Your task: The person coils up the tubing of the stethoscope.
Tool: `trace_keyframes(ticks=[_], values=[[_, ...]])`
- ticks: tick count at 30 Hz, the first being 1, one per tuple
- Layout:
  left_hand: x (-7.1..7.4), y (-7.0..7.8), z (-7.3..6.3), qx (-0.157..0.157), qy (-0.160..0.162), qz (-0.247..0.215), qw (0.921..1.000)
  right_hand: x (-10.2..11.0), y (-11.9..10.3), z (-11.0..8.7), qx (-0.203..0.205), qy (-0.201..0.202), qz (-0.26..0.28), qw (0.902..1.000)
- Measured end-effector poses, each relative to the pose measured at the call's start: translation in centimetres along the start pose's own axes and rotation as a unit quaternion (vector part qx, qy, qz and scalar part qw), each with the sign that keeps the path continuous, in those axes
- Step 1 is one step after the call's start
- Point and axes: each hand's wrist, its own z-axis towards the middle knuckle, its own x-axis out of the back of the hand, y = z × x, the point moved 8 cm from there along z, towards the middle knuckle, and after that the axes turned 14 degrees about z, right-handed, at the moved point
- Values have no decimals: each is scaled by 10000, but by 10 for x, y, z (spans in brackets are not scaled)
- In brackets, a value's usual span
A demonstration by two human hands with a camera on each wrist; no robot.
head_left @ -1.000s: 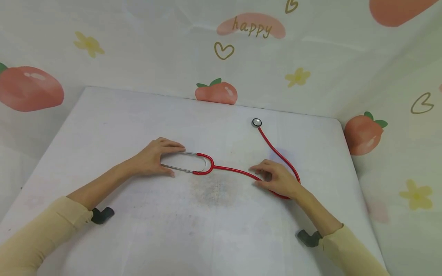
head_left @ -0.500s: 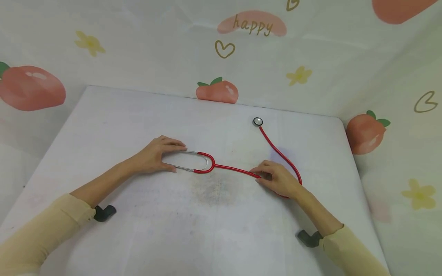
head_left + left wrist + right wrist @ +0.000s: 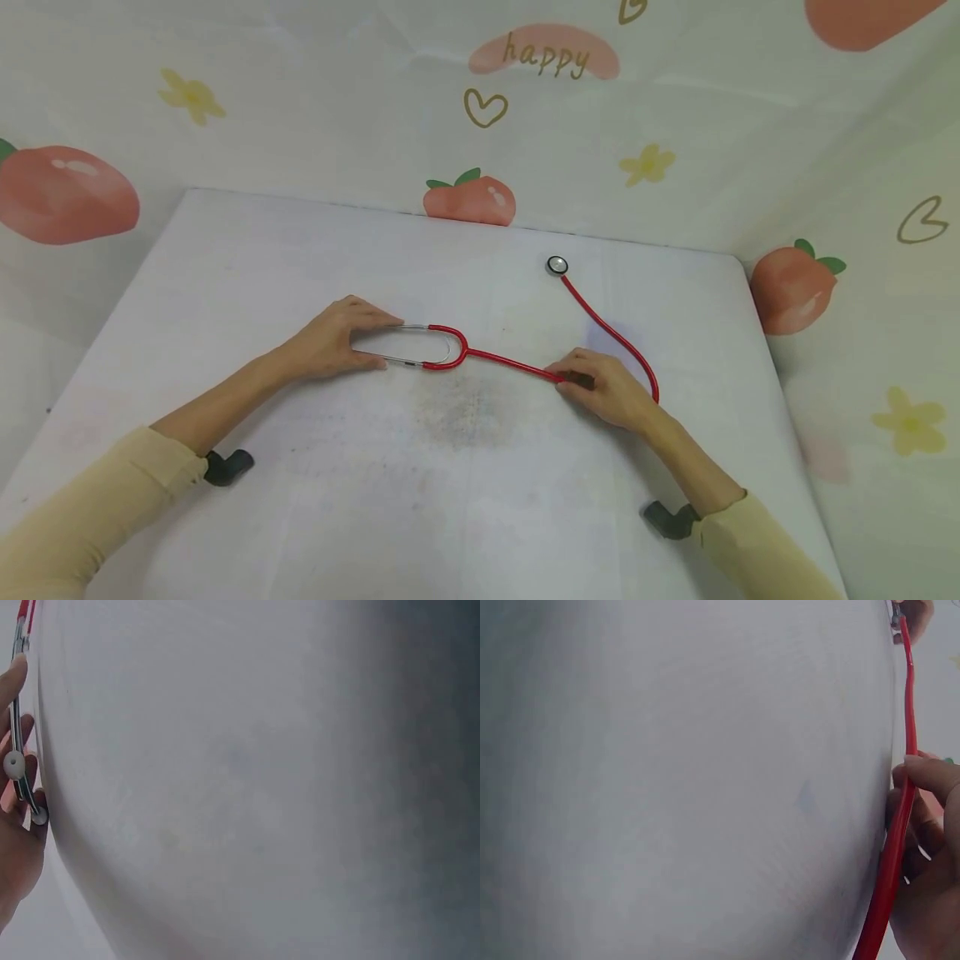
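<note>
A stethoscope with red tubing point(image 3: 510, 362) stretches between both hands. My left hand point(image 3: 330, 340) grips its metal ear tubes point(image 3: 414, 327), thumb on the near one and fingers at the far one. Two white eartips point(image 3: 13, 765) show inside that hand in the left wrist view. My right hand point(image 3: 609, 393) pinches the red tube point(image 3: 889, 877) between thumb and fingers, partway along its length. From there the tube passes under the hand and curves back to the round chest piece point(image 3: 557, 265), which lies near the table's far edge.
The white table point(image 3: 450, 533) has grey smudges in its middle. Behind it and on the right hangs a pale curtain point(image 3: 337, 100) printed with peaches, flowers and hearts. A dark curved piece sticks out at each sleeve cuff point(image 3: 168, 462).
My right thumb and fingers have closed onto the red tube, and its stretch between the hands is straighter. The ear-tube end has risen slightly in view with my left hand. The chest piece stays put.
</note>
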Motion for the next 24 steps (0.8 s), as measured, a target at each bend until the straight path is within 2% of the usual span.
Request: trace_keyframes(ticks=[5,15,19,24], values=[[4,-1,1,151,107,-76,9998,6,-1,1,-20,225,84,9997],[21,-3,6,188,655,-337,9971,14,-1,5,14,554,522,9971],[28,-3,8,243,872,-424,9950,16,1,4,-305,591,921,9935],[34,-1,12,187,1187,-214,9925,15,4,2,-742,532,1254,9879]])
